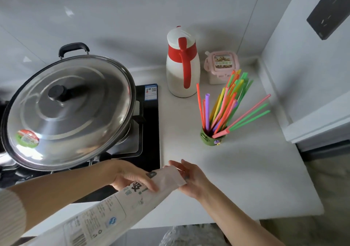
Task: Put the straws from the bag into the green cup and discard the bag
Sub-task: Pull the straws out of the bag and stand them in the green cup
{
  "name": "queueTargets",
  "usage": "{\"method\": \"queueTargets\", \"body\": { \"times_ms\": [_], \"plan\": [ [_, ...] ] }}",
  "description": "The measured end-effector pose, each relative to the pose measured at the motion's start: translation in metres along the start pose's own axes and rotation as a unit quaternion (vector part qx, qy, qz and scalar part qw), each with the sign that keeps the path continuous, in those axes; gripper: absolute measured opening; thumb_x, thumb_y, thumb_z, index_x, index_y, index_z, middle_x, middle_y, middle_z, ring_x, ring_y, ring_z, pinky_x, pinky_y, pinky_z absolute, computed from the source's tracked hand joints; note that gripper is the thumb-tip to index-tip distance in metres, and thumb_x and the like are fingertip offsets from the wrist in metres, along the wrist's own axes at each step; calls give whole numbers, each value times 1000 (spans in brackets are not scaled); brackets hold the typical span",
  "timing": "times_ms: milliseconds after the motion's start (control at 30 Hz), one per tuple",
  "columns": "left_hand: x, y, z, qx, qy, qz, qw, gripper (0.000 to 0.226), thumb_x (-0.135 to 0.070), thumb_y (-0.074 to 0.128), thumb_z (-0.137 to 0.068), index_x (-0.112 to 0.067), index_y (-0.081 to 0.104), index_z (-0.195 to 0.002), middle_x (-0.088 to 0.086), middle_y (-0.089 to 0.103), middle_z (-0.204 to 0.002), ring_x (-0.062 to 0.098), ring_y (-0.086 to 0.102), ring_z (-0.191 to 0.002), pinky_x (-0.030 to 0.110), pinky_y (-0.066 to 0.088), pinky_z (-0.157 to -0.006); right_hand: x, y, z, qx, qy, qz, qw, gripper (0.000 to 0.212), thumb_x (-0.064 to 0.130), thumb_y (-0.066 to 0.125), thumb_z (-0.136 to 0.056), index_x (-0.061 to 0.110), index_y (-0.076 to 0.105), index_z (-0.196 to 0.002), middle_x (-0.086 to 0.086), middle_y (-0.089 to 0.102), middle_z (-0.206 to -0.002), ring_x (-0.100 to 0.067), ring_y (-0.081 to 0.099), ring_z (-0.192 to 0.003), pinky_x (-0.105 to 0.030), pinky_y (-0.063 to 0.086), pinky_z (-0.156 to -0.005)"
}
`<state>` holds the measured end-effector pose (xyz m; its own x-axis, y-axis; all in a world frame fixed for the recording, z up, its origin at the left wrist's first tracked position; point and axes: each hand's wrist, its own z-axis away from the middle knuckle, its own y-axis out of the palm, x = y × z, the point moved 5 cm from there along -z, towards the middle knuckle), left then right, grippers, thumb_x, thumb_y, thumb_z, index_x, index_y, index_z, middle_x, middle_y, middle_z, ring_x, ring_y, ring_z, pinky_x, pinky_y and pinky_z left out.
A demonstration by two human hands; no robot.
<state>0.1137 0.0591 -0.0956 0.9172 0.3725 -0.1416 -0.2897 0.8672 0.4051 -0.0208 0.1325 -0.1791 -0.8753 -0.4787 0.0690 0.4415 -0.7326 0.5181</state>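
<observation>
Though the lidded wok on the stove is the biggest thing in view, the work lies on the white tabletop to its right. Largest of the task's things is the bag, a long white printed sleeve with a barcode near its lower end, running from the bottom left corner up to the tabletop's near edge. It looks flat and empty, so I judge it very light, limp and a little slick; it should crumple easily and is best taken mid-length or bunched in one fist.

The left hand lies across the bag's upper part with the fingers closed on it, so that grip is clamped on the bag. The right hand sits under the bag's open end with the fingers spread and apart, only supporting the film, not pinching it.

Further back and well apart from the hands, the straws stand fanned in the green cup: thin, stiff tubes in orange, pink, yellow, green and purple, a few leaning far to the right. The cup is small and, loaded so, likely tippy. A white and red jug and a pink-lidded box stand behind it. Filling looks done; discarding the bag remains.
</observation>
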Motion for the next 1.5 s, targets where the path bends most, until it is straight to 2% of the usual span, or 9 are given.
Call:
{"method": "queueTargets", "body": {
  "times_ms": [267,400,667,800,900,1067,1233,1333,1500],
  "plan": [
    [0,-3,-1,-42,40,-77,995,41,-18,81,-68,-12,65,-105,5,72,-96,24,67,-96,46,47,-103,20,-4,2,29,-38,-48,998,31,21,40,-98,-3,57,-88,-28,62,-91,-32,68,-64,-28,55,-55],
    [-1,-7,3,-117,83,-101,984,49,-18,85,-63,-7,65,-107,6,72,-92,27,69,-93,47,53,-95,33,3,9,76,-79,-73,991,31,27,48,-95,-2,55,-93,-28,64,-94,-38,67,-81,-49,50,-85],
    [-11,-9,9,-200,194,-63,958,40,-4,80,-70,-12,67,-107,6,71,-94,19,68,-91,34,55,-87,36,8,29,181,-69,-58,979,73,48,88,-48,7,65,-105,-14,66,-108,-31,60,-105,-46,46,-95],
    [-22,-4,13,-203,232,-78,948,39,-4,80,-69,-15,68,-104,2,71,-93,15,67,-90,29,54,-85,24,32,45,221,-90,99,966,63,42,86,-58,10,65,-108,-10,66,-101,-25,60,-97,-35,52,-85],
    [-31,1,18,-196,249,-96,944,35,-4,79,-70,-15,67,-102,-2,71,-87,14,68,-87,27,54,-82,31,46,49,155,-122,111,974,42,36,77,-66,15,71,-101,-7,68,-93,-21,64,-88,-32,54,-76],
    [-36,6,25,-211,274,-125,930,31,-2,78,-70,-13,65,-96,-6,67,-82,8,63,-82,23,52,-78,43,52,58,118,-168,104,973,24,32,55,-89,12,68,-89,-7,70,-114,-23,63,-104,-38,50,-86],
    [-39,12,30,-245,296,-161,909,36,-3,80,-68,-11,64,-99,-10,69,-77,2,65,-73,16,52,-67,73,69,92,119,-308,172,928,27,28,37,-99,14,48,-78,-14,68,-118,-20,65,-109,-39,43,-99],
    [-44,14,36,-275,317,-171,891,37,-5,81,-68,-7,63,-101,-8,69,-74,2,65,-68,15,53,-64,97,78,118,79,-402,254,876,33,35,39,-99,23,55,-73,-1,73,-106,-8,65,-104,-36,41,-98],
    [-55,15,45,-314,351,-157,868,37,-6,82,-69,-8,61,-99,-6,67,-73,2,65,-63,16,55,-61,120,91,168,50,-492,312,811,35,38,43,-97,22,70,-111,9,50,-72,1,47,-61,-10,39,-60]
  ]
}}
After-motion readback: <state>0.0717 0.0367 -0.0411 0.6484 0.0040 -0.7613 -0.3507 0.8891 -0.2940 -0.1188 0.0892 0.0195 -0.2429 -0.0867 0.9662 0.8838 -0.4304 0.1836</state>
